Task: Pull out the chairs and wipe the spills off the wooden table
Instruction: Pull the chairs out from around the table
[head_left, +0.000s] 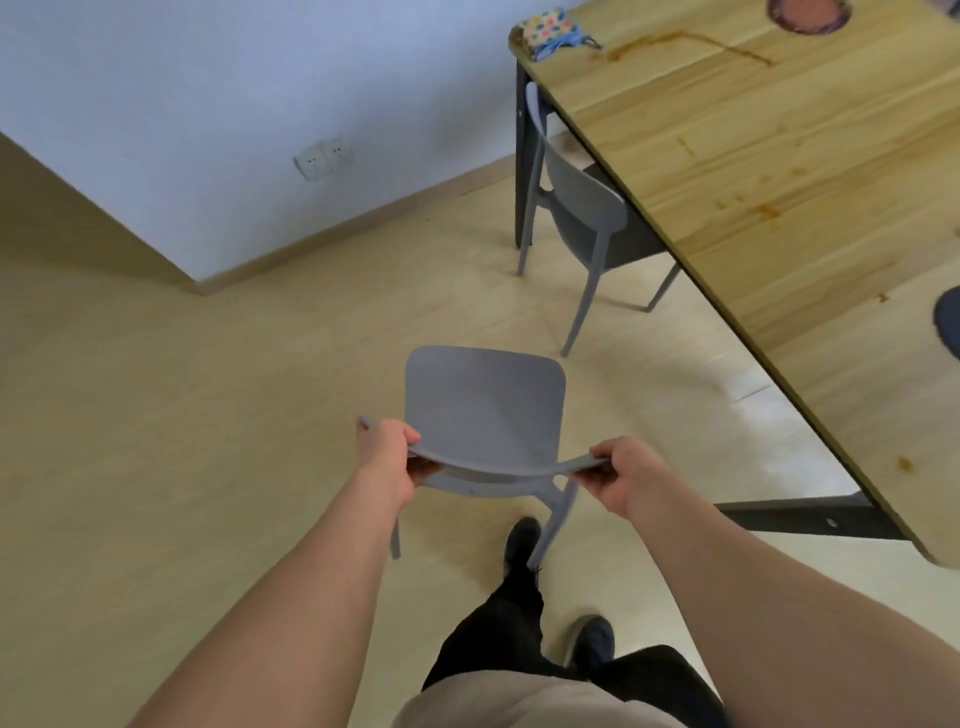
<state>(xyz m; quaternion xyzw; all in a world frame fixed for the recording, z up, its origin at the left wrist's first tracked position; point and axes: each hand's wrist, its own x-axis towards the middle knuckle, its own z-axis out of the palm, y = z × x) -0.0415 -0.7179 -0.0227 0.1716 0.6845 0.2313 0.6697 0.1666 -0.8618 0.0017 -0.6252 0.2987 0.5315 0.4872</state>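
**Both hands on the grey chair's backrest**

Left hand (390, 457) and right hand (621, 480) each grip an end of the near grey chair's (483, 405) curved backrest — it stands well apart from the wooden table (810, 171). A second grey chair (576, 208) sits tucked at the table's edge. Brown spills (691, 44) streak the tabletop — a patterned cloth (550, 28) lies at its far corner.

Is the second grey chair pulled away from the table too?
No. The second grey chair sits tucked against the wooden table, its seat under the edge, while both hands hold the other chair.
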